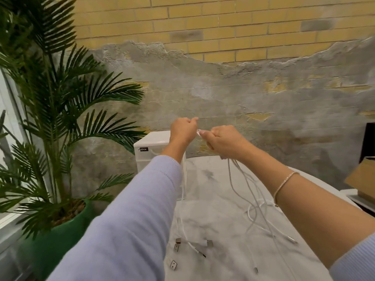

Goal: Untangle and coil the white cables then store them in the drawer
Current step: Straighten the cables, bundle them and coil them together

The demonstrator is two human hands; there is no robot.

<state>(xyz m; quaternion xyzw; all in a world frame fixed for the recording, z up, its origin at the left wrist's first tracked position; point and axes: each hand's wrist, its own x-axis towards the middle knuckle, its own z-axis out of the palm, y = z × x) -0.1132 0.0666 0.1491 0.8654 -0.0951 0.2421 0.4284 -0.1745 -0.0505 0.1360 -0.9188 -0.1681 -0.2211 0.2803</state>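
Both hands are raised above the marble table (219,199), close together. My right hand (223,140) is closed around a bundle of white cables (241,185) that hang down from it to the tabletop. My left hand (182,128) pinches a cable end beside the right hand, and another white strand (184,175) drops below its wrist. Loose cable ends with metal USB plugs (177,247) lie on the table near me. A white plastic drawer unit (151,153) stands at the table's far left, partly hidden behind my left arm; I cannot tell whether a drawer is open.
A tall palm plant in a green pot (52,246) stands left of the table. A brick and plaster wall (243,88) runs close behind. A cardboard box (363,179) and a dark object sit at the right edge.
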